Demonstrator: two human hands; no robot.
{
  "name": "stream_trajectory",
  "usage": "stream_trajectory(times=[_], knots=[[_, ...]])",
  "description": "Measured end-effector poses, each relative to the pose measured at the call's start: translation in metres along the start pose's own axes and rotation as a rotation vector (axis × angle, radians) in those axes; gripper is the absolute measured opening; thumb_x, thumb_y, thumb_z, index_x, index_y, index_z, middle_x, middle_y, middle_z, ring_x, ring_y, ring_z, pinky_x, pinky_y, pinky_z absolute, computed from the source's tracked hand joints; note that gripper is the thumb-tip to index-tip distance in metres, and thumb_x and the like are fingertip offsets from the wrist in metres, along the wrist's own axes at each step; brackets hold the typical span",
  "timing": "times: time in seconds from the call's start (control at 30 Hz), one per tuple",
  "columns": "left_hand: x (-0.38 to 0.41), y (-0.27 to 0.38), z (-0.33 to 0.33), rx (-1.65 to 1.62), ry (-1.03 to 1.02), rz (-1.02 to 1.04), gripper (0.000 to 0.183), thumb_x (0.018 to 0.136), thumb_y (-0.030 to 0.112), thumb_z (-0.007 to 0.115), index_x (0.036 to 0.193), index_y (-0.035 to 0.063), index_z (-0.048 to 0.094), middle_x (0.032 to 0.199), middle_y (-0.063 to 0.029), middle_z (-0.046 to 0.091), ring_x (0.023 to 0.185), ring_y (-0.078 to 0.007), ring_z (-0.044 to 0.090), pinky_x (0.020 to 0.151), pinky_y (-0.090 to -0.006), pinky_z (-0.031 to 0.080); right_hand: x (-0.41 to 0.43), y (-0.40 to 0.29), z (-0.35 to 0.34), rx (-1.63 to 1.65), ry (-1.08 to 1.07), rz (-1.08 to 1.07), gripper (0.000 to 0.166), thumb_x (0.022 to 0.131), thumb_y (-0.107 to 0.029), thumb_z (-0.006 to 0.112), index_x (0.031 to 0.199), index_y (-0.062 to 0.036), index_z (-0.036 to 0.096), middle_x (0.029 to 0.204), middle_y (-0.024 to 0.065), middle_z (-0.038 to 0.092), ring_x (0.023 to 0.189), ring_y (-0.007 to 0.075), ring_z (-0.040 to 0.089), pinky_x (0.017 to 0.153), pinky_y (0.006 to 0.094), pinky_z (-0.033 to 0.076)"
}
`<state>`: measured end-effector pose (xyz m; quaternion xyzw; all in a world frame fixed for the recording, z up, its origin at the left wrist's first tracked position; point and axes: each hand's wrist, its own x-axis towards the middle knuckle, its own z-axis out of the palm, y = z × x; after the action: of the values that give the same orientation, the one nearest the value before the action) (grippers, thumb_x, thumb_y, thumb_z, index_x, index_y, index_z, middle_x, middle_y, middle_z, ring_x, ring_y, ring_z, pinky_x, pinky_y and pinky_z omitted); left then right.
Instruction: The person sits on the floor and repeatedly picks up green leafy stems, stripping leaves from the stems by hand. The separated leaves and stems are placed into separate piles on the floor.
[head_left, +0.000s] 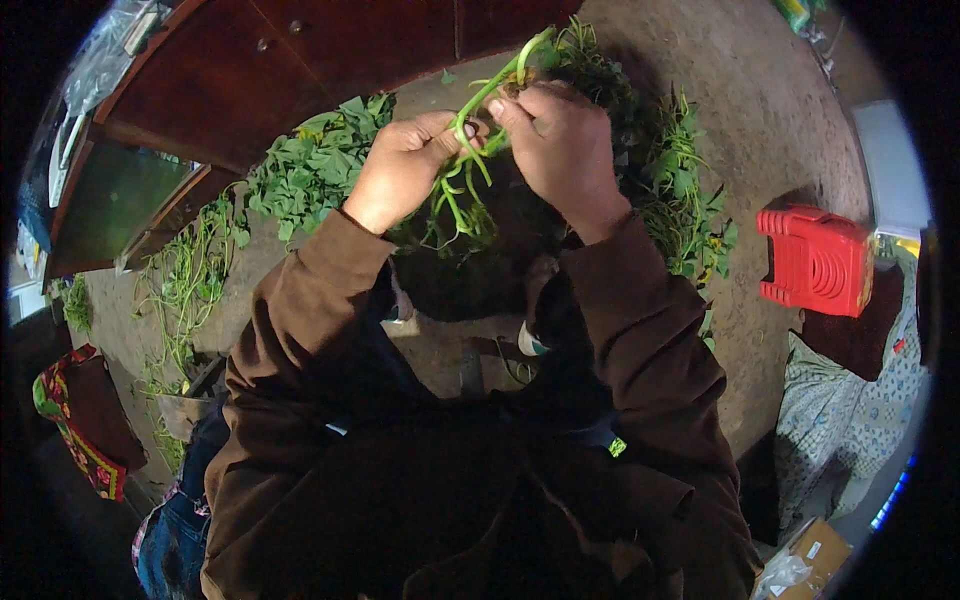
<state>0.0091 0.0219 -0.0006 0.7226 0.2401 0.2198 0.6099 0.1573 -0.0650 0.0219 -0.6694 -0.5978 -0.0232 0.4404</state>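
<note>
Both hands hold a branching green plant stem (474, 103) up in front of me. My left hand (409, 165) pinches it low, where short side stalks (457, 202) dangle beneath the fingers. Close beside it, my right hand (562, 146) has thumb and finger on a yellowish, withered bit (517, 84) near the upper part of the stem. Beyond my left hand, a heap of green leaves (322, 165) lies on the floor. Leafy vines (679, 180) form another pile past my right hand. The ground between my feet is in deep shadow.
Loose stripped stems (187, 285) lie on the floor at left. Dark red wooden cabinets (360, 45) stand at the far side. To the right are a red plastic stool (817, 259) and patterned cloth (817, 420). A cardboard box (814, 559) sits at lower right.
</note>
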Motion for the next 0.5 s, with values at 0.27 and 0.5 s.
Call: stream_trajectory(times=[0.27, 0.5], knots=[[-0.001, 0.009, -0.034, -0.100, 0.161, -0.063, 0.022, 0.090, 0.014, 0.047, 0.092, -0.0014, 0.064, 0.087, -0.0069, 0.065, 0.082, -0.0126, 0.057, 0.081, -0.0258, 0.042, 0.004, 0.061, -0.020, -0.320, 0.186, 0.153, 0.008, 0.076, -0.010, 0.059, 0.080, -0.0077, 0.066, 0.073, 0.0099, 0.062, 0.069, 0.0263, 0.059, 0.061, 0.0336, 0.049], [-0.004, 0.018, -0.053, -0.335, 0.260, 0.038, 0.026, 0.089, 0.015, 0.047, 0.099, -0.0059, 0.059, 0.085, -0.0096, 0.063, 0.092, -0.0229, 0.057, 0.090, -0.0325, 0.037, 0.007, 0.076, -0.020, 0.834, 0.466, 0.698, 0.016, 0.088, -0.009, 0.050, 0.095, 0.0030, 0.057, 0.075, 0.0096, 0.060, 0.062, 0.0212, 0.058, 0.058, 0.0299, 0.049]])
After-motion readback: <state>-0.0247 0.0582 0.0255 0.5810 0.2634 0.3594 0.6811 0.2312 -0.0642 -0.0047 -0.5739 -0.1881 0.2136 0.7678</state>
